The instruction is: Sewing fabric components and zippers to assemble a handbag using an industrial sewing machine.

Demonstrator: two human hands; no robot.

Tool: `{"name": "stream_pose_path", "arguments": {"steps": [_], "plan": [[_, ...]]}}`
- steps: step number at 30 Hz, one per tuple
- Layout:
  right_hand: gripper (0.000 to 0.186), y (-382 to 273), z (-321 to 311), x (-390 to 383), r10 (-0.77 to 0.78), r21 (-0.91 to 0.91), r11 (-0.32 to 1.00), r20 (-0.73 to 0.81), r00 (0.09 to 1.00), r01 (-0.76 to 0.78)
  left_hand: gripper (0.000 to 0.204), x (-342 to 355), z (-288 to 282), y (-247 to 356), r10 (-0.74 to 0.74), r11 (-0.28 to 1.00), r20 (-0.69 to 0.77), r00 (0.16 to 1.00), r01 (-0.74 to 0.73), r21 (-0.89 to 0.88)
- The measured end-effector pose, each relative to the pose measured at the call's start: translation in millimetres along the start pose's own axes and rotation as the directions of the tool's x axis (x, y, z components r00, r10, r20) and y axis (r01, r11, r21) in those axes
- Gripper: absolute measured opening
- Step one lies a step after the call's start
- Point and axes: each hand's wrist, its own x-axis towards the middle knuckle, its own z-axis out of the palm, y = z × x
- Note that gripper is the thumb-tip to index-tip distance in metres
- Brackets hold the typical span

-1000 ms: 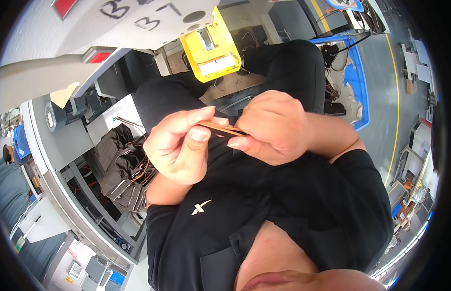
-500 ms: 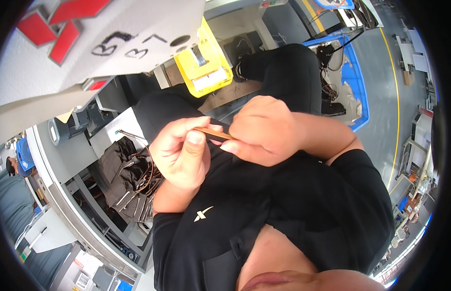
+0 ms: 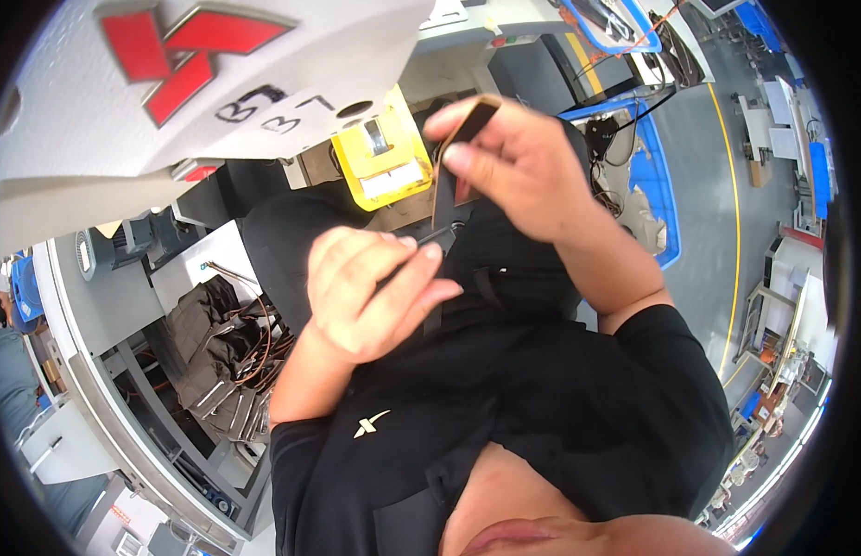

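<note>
My right hand (image 3: 519, 171) is raised at upper centre, pinching a dark, tan-edged flat strip (image 3: 475, 123) that points upward; a thin length trails down below the fingers. Lower and to its left, my left hand (image 3: 375, 296) has its fingers curled around a thin dark item (image 3: 435, 234), too small to identify, whose end sticks out toward the right. Behind both hands, a yellow plastic bin (image 3: 386, 190) with a pale block inside sits under the white machine housing (image 3: 106, 111). Whether the strip and the thin item are joined, I cannot tell.
A blue tub (image 3: 667, 241) with cables stands at right beside a grey floor (image 3: 727, 185) with a yellow line. Another blue tray (image 3: 620, 42) is at top. At left are a metal frame (image 3: 88, 380), a motor (image 3: 101, 250) and stacked dark bundles with wires (image 3: 213, 352).
My hands, earlier together on the strip, have separated. The right rose with the strip, turning it upright; the left turned, fingers now curled over a thin dark item. The view shifted slightly.
</note>
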Motion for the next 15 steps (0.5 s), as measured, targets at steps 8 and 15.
{"name": "stream_pose_path", "arguments": {"steps": [8,15], "plan": [[0.02,8,-8,71,-0.189,-0.407,0.888,0.099,0.977,0.213,0.047,4,4,-39,-0.042,0.952,-0.004,0.999,0.042,0.303],[0.023,16,7,98,-0.39,-0.683,0.596,0.212,0.896,0.422,0.056,5,9,-51,-0.105,0.892,0.091,0.99,0.053,0.449]]}}
